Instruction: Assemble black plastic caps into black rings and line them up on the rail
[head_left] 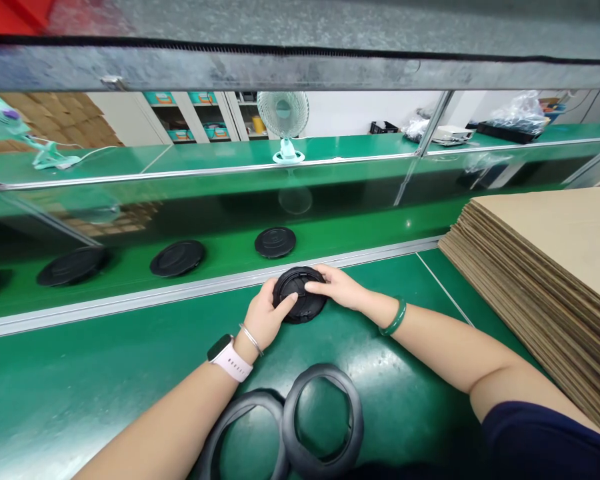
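Between both hands is a round black plastic cover [307,308], tilted up so that its ribbed, recessed face shows. My left hand [270,308] is closed on its left edge, thumb laid over the face. From the right, my right hand [341,288] grips the opposite rim with its thumb across the face. The fingers behind the cover are hidden. Below, on the green table [130,387], two dark grey rings lie side by side: a right ring [353,413] and a left ring [215,443], partly covered by my left forearm.
Beyond the metal rail [220,283], several black discs such as this near one [275,243] lie on a green conveyor belt [340,230]. A tall stack of cardboard [545,267] stands at the right. A fan [283,117] sits behind the clear panel; a metal shelf [300,67] hangs overhead.
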Motion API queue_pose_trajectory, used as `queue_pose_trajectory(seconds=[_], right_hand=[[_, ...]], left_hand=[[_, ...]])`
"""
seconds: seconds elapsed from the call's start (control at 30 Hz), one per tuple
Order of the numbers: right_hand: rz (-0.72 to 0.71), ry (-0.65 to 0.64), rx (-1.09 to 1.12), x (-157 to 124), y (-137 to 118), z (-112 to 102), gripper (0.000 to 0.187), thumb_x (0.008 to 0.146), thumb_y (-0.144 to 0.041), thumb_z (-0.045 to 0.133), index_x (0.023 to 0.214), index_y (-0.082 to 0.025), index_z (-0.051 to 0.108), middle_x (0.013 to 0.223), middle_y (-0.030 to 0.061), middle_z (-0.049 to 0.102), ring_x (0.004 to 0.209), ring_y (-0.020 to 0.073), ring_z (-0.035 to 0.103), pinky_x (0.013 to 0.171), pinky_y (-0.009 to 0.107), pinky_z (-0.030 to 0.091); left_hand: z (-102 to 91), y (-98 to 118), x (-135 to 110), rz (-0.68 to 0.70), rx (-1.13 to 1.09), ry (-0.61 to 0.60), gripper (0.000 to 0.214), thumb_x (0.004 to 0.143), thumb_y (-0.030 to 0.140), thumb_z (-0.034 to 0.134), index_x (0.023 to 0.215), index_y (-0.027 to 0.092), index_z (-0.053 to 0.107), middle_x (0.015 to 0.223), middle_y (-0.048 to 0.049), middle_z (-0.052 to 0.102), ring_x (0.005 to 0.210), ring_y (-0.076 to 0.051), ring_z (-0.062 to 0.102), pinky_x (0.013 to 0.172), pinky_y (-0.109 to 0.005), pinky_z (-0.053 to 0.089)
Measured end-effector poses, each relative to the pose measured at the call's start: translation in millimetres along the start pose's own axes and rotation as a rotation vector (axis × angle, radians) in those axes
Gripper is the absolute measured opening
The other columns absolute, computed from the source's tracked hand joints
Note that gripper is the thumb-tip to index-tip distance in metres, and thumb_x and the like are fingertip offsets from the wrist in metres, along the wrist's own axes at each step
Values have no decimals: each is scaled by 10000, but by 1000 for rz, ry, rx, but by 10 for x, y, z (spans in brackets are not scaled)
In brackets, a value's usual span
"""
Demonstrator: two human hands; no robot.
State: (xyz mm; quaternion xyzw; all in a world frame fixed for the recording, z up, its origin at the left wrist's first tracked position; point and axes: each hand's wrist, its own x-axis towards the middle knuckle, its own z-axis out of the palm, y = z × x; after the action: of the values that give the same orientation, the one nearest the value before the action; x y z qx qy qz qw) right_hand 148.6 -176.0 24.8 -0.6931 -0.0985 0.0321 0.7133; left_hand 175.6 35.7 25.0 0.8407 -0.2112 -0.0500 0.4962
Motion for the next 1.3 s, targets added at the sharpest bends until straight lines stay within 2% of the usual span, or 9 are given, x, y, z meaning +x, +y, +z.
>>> queue_pose_trajectory(seconds=[0.2, 0.4, 0.53, 0.73, 0.87, 0.97, 1.07, 1.17, 1.3], right_hand=[[159, 52, 55, 3, -41, -13, 419, 815, -598, 695, 928, -195, 681, 913, 14, 679, 787, 174, 600, 621, 236, 452], [222, -65, 164, 23, -62, -96, 462, 722, -572, 800, 958, -187, 708, 903, 18, 695, 797, 177, 633, 674, 243, 499], [276, -184, 143, 46, -137, -319, 495, 708, -573, 825, 959, -158, 725, 891, 44, 715, 775, 193, 662, 686, 270, 540], [274, -45, 93, 72, -142, -583, 467, 708, -562, 833, 934, -167, 723, 925, 52, 714, 770, 172, 662, 663, 238, 547], [200, 7, 45, 94, -163, -654, 445, 745, -545, 798, 953, -164, 705, 893, 56, 709, 779, 194, 667, 695, 283, 559], [-80, 266, -132, 111, -200, -783, 357, 842, -469, 718, 1065, -192, 689, 1001, 64, 712, 904, 241, 671, 834, 387, 559], [-283, 483, -593, 128, -154, -967, 275, 886, -293, 690, 1153, -227, 692, 1220, 76, 663, 1174, 286, 582, 1091, 506, 399], [-171, 400, -1019, 144, -28, -1085, 334, 858, -177, 729, 1187, -226, 703, 1348, 95, 591, 1358, 344, 420, 1164, 611, 241], [-223, 346, -1187, 154, 100, -1064, 343, 914, -196, 702, 1255, -182, 672, 1363, 110, 576, 1385, 332, 390, 1167, 596, 266]], left_hand=[[1, -28, 15, -9, -45, -6, 426, 856, 515, 597, 1130, 189, 582, 1051, -67, 718, 961, -256, 676, 892, -407, 520], [-16, -22, 15, -17, -60, -4, 423, 867, 540, 582, 1103, 190, 574, 1021, -60, 705, 936, -243, 659, 872, -391, 495], [-37, -15, 22, -39, -107, -20, 402, 915, 552, 507, 1104, 198, 523, 720, 11, 675, 727, -209, 663, 755, -362, 496], [-40, 19, 40, -57, -235, -71, 403, 933, 552, 480, 1137, 207, 444, 710, -16, 736, 834, -250, 741, 896, -427, 488], [-42, 37, 40, -78, -275, -80, 408, 925, 550, 497, 1132, 204, 440, 772, -36, 749, 762, -250, 747, 863, -446, 508], [-43, 37, 39, -72, -286, -117, 369, 918, 528, 520, 1076, 199, 469, 790, -37, 738, 703, -228, 736, 803, -418, 528], [-51, 36, 33, -28, -283, -205, 304, 896, 494, 572, 943, 197, 524, 751, -36, 717, 714, -213, 716, 755, -374, 532], [-77, 68, 5, 55, -253, -325, 271, 850, 466, 653, 837, 201, 596, 770, -43, 707, 761, -205, 678, 773, -360, 516], [-121, 190, -62, 223, -185, -665, 251, 722, 458, 799, 662, 235, 701, 672, -8, 666, 702, -189, 628, 955, -402, 459]])
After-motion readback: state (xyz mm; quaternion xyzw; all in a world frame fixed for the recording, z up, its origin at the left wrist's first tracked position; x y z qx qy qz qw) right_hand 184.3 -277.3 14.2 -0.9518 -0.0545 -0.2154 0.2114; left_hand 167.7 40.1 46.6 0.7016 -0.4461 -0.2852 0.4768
